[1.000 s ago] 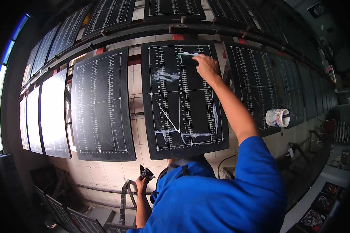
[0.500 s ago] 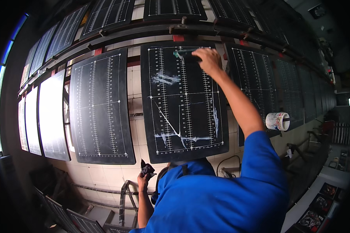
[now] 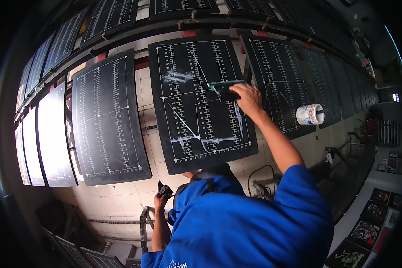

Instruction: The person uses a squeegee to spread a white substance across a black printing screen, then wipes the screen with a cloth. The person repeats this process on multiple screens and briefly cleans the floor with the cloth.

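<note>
A workshop, I'd say: black panels (image 3: 87, 143) marked with white scales lie in rows down the long, dim room, with a dark rail (image 3: 210, 21) running past the middle panel's (image 3: 187, 114) top edge. A colour-spattered pot (image 3: 306, 115) sits near the lower right corner of the panel to its right, a scraper (image 3: 225, 84) is out over the middle one, and white smears (image 3: 221, 140) cross near its bottom edge. Below are floor tiles (image 3: 120, 196) and a bare metal frame (image 3: 143, 219).

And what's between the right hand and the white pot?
In the head view, part of a dark board with white marks lies between the right hand and the white pot.
</note>
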Demonstrator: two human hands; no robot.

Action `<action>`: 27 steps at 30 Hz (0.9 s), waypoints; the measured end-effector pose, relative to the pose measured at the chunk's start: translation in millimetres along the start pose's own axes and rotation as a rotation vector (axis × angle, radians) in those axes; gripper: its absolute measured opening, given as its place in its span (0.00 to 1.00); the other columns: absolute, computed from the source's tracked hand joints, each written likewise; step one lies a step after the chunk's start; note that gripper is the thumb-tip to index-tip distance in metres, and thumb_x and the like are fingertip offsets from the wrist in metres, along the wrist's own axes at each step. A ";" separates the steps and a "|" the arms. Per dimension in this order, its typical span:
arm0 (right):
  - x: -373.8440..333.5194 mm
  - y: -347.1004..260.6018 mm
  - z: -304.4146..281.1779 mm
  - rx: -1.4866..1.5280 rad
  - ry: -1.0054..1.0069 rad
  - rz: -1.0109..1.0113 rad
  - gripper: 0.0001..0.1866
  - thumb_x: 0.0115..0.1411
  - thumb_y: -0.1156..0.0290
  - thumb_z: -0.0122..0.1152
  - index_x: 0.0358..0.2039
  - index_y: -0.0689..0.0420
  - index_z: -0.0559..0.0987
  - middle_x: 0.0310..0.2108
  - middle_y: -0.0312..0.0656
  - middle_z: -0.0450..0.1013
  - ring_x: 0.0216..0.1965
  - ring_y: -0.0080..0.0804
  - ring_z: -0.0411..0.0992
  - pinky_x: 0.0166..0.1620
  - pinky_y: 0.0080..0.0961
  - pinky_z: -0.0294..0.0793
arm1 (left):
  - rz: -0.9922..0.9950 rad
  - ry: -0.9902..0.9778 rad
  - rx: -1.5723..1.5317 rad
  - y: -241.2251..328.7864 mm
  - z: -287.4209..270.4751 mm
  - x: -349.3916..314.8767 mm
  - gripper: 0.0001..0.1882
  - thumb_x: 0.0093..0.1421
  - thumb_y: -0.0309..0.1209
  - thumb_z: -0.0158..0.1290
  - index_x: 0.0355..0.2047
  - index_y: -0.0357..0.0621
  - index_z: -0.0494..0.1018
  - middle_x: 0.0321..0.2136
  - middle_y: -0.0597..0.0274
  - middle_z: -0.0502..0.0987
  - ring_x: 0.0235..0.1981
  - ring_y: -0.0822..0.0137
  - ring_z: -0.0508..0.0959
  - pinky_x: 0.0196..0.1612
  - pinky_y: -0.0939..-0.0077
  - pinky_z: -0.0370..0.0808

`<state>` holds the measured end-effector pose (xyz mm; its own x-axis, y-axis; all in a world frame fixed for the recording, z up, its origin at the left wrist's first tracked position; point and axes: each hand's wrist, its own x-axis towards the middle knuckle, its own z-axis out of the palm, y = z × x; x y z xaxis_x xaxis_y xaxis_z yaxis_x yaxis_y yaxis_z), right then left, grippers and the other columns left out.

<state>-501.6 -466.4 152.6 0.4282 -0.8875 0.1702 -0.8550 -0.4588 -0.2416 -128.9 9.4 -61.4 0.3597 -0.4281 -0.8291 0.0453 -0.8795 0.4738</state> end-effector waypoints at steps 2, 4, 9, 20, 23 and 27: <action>-49.8 -21.0 -7.5 0.008 0.012 0.065 0.25 0.45 0.81 0.65 0.46 0.49 0.79 0.46 0.31 0.76 0.50 0.33 0.73 0.54 0.36 0.67 | 0.059 -0.041 -0.019 0.7 -0.8 15.2 0.14 0.52 0.33 0.58 0.33 0.33 0.78 0.24 0.62 0.79 0.23 0.73 0.74 0.26 0.76 0.70; -92.9 -41.4 -9.8 0.019 0.018 0.115 0.26 0.44 0.80 0.66 0.47 0.49 0.79 0.46 0.31 0.75 0.50 0.33 0.72 0.54 0.36 0.67 | 0.139 -0.062 -0.013 6.8 -0.6 26.1 0.15 0.53 0.36 0.59 0.34 0.35 0.79 0.24 0.63 0.79 0.23 0.74 0.74 0.26 0.78 0.69; -159.8 -117.6 -8.8 0.048 0.032 0.308 0.27 0.44 0.79 0.66 0.48 0.51 0.78 0.46 0.31 0.74 0.49 0.37 0.72 0.52 0.38 0.71 | 0.280 -0.152 0.021 16.3 0.2 42.8 0.18 0.56 0.42 0.59 0.37 0.39 0.80 0.29 0.62 0.82 0.24 0.77 0.74 0.26 0.81 0.67; -165.0 -110.0 -31.6 -0.099 -0.058 0.496 0.20 0.53 0.69 0.66 0.47 0.54 0.75 0.48 0.39 0.73 0.42 0.49 0.77 0.45 0.48 0.73 | 0.231 -0.109 0.070 1.8 -26.4 9.6 0.16 0.50 0.36 0.59 0.32 0.33 0.79 0.24 0.60 0.80 0.24 0.71 0.76 0.28 0.75 0.70; -177.0 -147.4 -16.3 -0.147 -0.178 0.532 0.20 0.52 0.66 0.68 0.45 0.55 0.75 0.43 0.41 0.71 0.44 0.50 0.75 0.44 0.48 0.73 | 0.171 -0.081 0.044 -18.8 -34.8 10.3 0.13 0.50 0.34 0.58 0.30 0.35 0.78 0.22 0.63 0.78 0.23 0.73 0.74 0.27 0.76 0.70; -169.5 -201.7 2.6 0.027 -0.205 0.323 0.23 0.52 0.65 0.67 0.49 0.52 0.75 0.46 0.40 0.71 0.48 0.48 0.73 0.46 0.50 0.73 | 0.170 -0.082 0.039 -17.0 -29.0 3.2 0.11 0.51 0.33 0.58 0.29 0.35 0.77 0.23 0.62 0.78 0.23 0.73 0.74 0.27 0.77 0.70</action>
<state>-400.9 -223.5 170.0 0.1893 -0.9755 -0.1124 -0.9488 -0.1522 -0.2767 -101.5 29.0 -63.5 0.2818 -0.5854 -0.7602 -0.0467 -0.7998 0.5985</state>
